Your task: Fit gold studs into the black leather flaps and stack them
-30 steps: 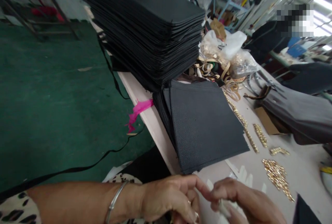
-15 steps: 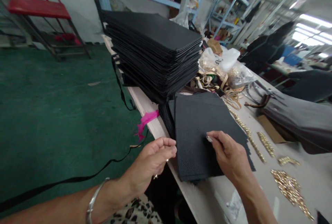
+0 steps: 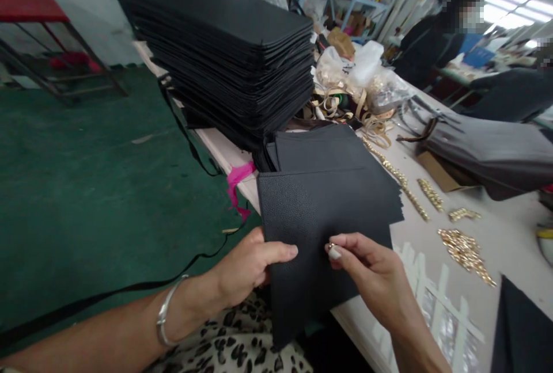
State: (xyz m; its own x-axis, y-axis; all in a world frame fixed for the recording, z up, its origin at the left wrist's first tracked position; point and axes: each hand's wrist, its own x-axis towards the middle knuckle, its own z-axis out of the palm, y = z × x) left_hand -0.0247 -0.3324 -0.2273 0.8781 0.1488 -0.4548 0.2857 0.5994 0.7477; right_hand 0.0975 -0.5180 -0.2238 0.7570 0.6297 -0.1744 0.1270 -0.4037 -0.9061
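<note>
My left hand (image 3: 253,258) grips the left edge of a black leather panel (image 3: 302,217), its thumb on top and its fingers underneath. The panel hangs partly over the table's front edge. Above the panel's middle, my right hand (image 3: 367,263) pinches a tiny gold metal piece (image 3: 331,245) between thumb and index finger. More black panels (image 3: 332,145) lie under and behind the held one. Gold pieces (image 3: 466,252) are heaped on the table (image 3: 514,240) to the right, with shorter rows and one long row (image 3: 397,174) of them nearby.
A tall stack of black panels (image 3: 233,56) stands at the back left. Behind are plastic bags (image 3: 367,62) and tan strips. A grey bag (image 3: 492,148) lies at right, and a pink cloth (image 3: 235,183) hangs off the edge. Two people sit farther back.
My left hand has taken hold of a panel, which has come toward me over the edge. My right hand has moved slightly down and left relative to the view. The view has shifted.
</note>
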